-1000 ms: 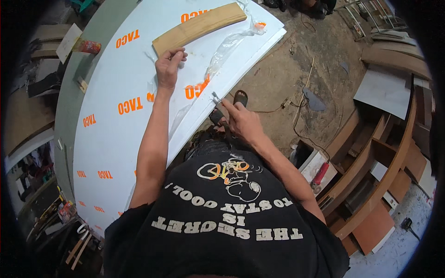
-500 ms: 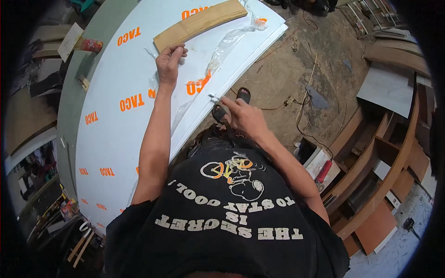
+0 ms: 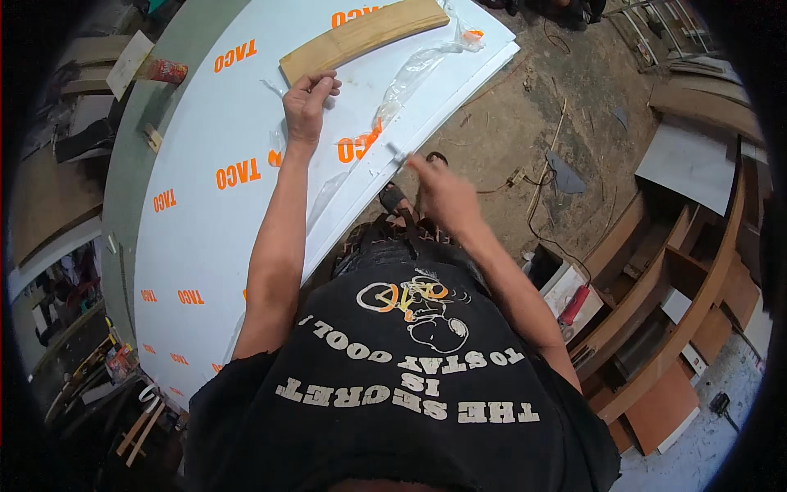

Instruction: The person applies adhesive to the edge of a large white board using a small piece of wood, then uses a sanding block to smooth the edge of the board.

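One small metallic tool (image 3: 397, 152), blurred, is at the near edge of a large white panel (image 3: 193, 246), clasped in the fingers of the right hand (image 3: 449, 197); whether its tip touches the panel I cannot tell. A crumpled strip of clear film (image 3: 402, 80) with orange patches lies along that edge. The left hand (image 3: 305, 111) is over the panel, fingers loosely curled, at the lower left end of a curved wooden piece (image 3: 365, 39); I cannot tell whether they pinch anything. The panel lies on a grey-green counter (image 3: 121, 246), with a red container (image 3: 168, 71) toward its far left. Rightward, a red-bodied power tool (image 3: 576, 303) lies just beside a curved wooden frame (image 3: 668, 328).
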The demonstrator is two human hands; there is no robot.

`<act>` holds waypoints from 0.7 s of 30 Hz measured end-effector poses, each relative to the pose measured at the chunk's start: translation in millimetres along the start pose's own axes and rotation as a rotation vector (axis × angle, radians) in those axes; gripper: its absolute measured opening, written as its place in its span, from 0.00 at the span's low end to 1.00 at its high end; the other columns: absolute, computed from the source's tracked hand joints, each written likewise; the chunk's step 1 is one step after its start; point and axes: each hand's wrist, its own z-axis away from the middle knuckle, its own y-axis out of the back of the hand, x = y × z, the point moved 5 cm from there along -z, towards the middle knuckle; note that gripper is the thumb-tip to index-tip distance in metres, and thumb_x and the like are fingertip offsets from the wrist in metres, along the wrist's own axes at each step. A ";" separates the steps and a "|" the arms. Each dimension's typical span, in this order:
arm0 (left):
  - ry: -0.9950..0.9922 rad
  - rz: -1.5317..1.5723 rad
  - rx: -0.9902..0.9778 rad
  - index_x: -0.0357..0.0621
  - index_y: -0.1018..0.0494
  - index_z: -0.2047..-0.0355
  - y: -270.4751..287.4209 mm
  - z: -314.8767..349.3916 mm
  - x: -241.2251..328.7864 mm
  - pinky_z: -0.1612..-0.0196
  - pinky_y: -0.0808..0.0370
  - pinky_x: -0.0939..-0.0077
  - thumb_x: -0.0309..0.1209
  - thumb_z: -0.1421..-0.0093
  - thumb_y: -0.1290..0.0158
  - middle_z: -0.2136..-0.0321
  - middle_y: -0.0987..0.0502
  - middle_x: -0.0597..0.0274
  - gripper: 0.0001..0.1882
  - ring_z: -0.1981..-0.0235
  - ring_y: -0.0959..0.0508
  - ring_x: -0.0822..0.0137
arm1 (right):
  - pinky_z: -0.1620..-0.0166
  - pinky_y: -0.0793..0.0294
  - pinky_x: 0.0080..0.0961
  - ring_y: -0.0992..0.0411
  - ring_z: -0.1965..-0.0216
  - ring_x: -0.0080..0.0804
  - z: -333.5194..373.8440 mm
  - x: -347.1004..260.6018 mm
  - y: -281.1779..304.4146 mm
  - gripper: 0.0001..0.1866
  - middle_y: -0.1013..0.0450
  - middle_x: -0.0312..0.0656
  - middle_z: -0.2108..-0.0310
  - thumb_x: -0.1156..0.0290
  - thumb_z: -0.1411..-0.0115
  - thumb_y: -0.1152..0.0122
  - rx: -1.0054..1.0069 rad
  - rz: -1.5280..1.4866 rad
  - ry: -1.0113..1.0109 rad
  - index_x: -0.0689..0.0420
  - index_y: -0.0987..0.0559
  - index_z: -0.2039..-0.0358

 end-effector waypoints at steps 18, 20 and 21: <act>0.022 0.032 0.005 0.32 0.20 0.55 0.4 -1.7 4.0 0.54 0.24 0.75 0.30 0.34 0.43 0.64 0.17 0.56 0.13 0.63 0.20 0.69 | 0.64 0.19 0.47 0.20 0.64 0.50 3.7 -4.3 -7.2 0.29 0.23 0.46 0.60 0.74 0.42 0.40 0.142 -0.149 0.105 0.42 0.26 0.39; 0.015 0.002 -0.030 0.33 0.20 0.56 1.6 -2.3 4.5 0.54 0.24 0.76 0.31 0.34 0.43 0.64 0.17 0.57 0.13 0.63 0.20 0.70 | 0.63 0.20 0.48 0.20 0.63 0.49 0.7 2.5 -7.2 0.29 0.23 0.45 0.58 0.75 0.43 0.41 0.081 -0.106 -0.020 0.40 0.25 0.40; 0.007 0.007 -0.027 0.33 0.20 0.56 1.0 -5.5 3.2 0.54 0.24 0.76 0.31 0.34 0.43 0.64 0.17 0.57 0.13 0.63 0.20 0.70 | 0.61 0.19 0.48 0.20 0.60 0.46 7.9 -4.9 -32.4 0.29 0.22 0.44 0.57 0.75 0.43 0.39 0.019 -0.019 0.046 0.37 0.24 0.41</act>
